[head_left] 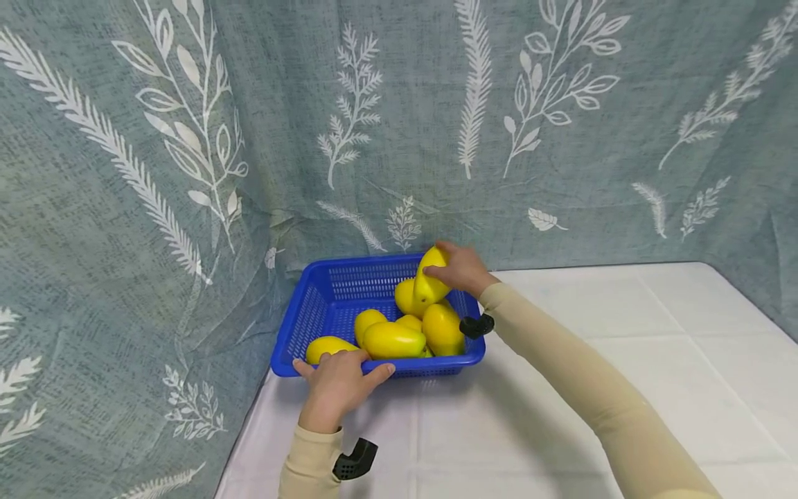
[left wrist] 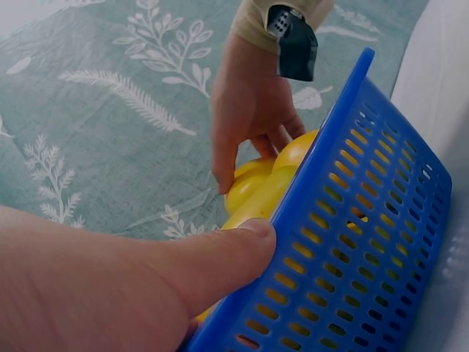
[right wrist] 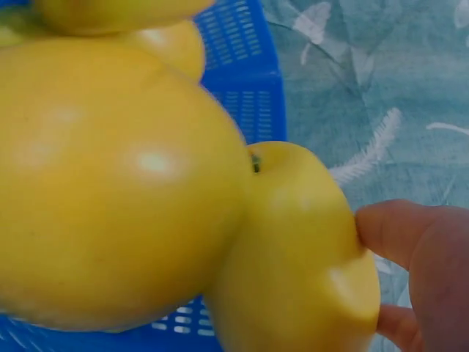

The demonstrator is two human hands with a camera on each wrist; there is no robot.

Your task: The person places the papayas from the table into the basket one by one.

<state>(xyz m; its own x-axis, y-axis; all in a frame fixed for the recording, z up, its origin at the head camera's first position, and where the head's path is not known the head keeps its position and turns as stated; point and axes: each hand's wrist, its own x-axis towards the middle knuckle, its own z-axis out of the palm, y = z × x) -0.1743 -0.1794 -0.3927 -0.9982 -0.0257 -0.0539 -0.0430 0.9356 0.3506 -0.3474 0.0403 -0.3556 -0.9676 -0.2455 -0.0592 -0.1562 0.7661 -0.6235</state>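
Near the back right corner of a blue plastic basket (head_left: 377, 264), my right hand (head_left: 464, 269) grips a yellow mango (head_left: 432, 274) tilted on end. Thumb and fingertips are at its side in the right wrist view, where the mango (right wrist: 308, 249) shows a small stem end. Beneath and in front of it lie several more mangoes, one (head_left: 393, 340) with a greenish tip and another (head_left: 443, 329) against the right wall. My left hand (head_left: 339, 384) holds the basket's front rim, its thumb (left wrist: 245, 249) along the edge. A mango (head_left: 327, 348) lies beside its fingers, partly hidden.
The basket stands on a white-covered table (head_left: 623, 346), close to the table's left side. A grey-green leaf-patterned cloth (head_left: 424, 125) hangs behind and to the left. Black straps (head_left: 355, 459) sit at both wrists over beige sleeves.
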